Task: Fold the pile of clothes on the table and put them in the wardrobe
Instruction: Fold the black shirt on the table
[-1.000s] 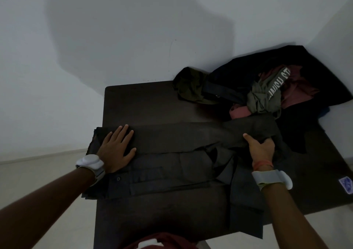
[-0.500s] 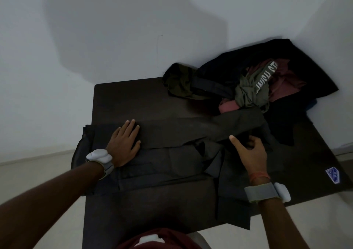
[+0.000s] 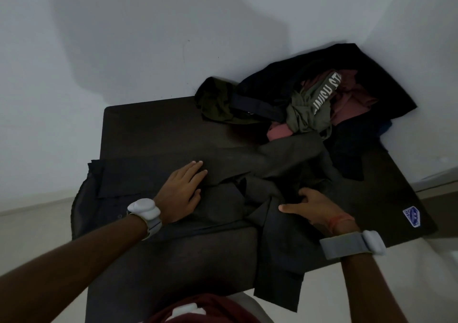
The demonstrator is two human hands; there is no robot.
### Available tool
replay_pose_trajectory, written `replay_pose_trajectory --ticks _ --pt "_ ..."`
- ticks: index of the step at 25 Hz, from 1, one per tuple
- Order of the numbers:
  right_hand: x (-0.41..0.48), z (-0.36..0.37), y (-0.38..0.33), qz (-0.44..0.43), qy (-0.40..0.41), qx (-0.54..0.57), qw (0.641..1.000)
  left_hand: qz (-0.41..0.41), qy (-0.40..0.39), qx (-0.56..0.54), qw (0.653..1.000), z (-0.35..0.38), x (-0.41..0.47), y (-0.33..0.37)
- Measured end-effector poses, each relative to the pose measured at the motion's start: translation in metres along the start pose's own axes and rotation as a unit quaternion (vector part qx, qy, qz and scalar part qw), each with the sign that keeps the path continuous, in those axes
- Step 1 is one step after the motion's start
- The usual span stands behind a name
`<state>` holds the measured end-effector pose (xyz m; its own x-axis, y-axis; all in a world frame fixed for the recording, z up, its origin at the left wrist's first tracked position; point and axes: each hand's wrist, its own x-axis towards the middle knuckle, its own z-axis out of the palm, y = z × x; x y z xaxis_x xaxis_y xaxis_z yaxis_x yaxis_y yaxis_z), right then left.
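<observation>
Dark shirt lies spread across the middle of the desk. One part hangs over the near edge, another over the left edge.

Left hand: fingers straight and together, pressed palm-down on the shirt, holding nothing.

Right hand: fingers curled into a bunched fold of the shirt, thumb stretched out along the cloth.

Pile of clothes sits at the far right corner against the wall, touching the shirt's far end. Small blue sticker on the desk's right edge.
</observation>
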<state>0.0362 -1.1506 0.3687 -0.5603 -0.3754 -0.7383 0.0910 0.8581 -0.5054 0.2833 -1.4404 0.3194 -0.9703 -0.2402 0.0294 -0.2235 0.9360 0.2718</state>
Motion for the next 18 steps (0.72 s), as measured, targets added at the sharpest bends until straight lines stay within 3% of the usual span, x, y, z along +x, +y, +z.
replay_pose_trajectory --ticks 5,8,11,13,15,18 --pt "-0.006 0.004 -0.007 -0.03 -0.06 0.003 0.998 0.064 0.014 -0.083 0.994 -0.004 0.017 0.068" --pt "-0.019 0.007 -0.025 -0.045 -0.073 0.146 0.986 0.071 -0.013 -0.152 0.986 -0.021 0.022 0.102" --pt "-0.023 0.018 -0.051 -0.036 -0.06 0.267 0.961 0.033 -0.089 -0.224 0.97 -0.034 0.023 0.126" --pt "-0.024 0.034 -0.068 -0.021 -0.017 0.327 0.945 -0.036 -0.168 -0.354 0.919 -0.039 0.017 0.14" --pt "-0.027 0.056 -0.083 -0.004 -0.024 0.449 0.893 -0.102 -0.206 -0.492 0.84 -0.043 0.008 0.153" --pt "-0.032 0.077 -0.104 0.006 -0.052 0.557 0.829 -0.2 -0.116 -0.517 0.824 -0.041 0.0 0.159"
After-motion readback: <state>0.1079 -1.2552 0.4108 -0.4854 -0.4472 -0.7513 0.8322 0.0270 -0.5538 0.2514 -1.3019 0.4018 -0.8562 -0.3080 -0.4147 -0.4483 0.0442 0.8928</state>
